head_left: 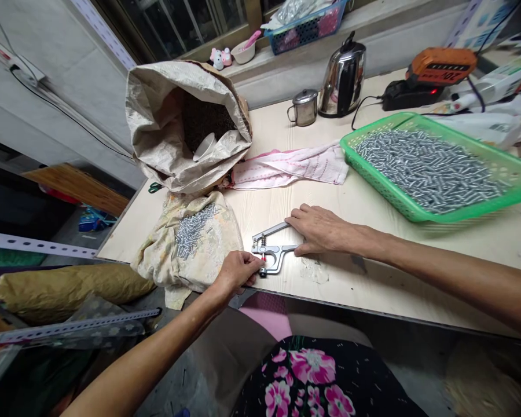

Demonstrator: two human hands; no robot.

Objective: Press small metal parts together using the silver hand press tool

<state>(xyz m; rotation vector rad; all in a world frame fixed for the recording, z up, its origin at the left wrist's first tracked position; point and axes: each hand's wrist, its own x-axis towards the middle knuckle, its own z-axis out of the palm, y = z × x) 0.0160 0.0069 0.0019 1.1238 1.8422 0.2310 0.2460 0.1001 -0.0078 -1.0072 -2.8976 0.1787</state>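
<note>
A pair of silver hand-press pliers (pixel 279 255), like snap-fastener pliers, lies near the table's front edge with its handles spread. My right hand (pixel 316 229) is wrapped around the handle ends. At the jaw, my left hand (pixel 238 269) pinches with thumb and forefinger; whatever sits between the fingertips is too small to make out. A red bit shows inside the jaw beside them. Left of my left hand, a heap of small silver metal pins (pixel 194 231) rests on a crumpled patterned cloth (pixel 219 255).
A green basket (pixel 391 200) full of similar silver pieces stands on the right. Behind the cloth is an open sack (pixel 156 127) of dark small pieces with a white cup (pixel 205 146). A pink-white towel (pixel 290 168), metal mug (pixel 304 109), kettle (pixel 342 78) and orange battery (pixel 440 65) stand further back.
</note>
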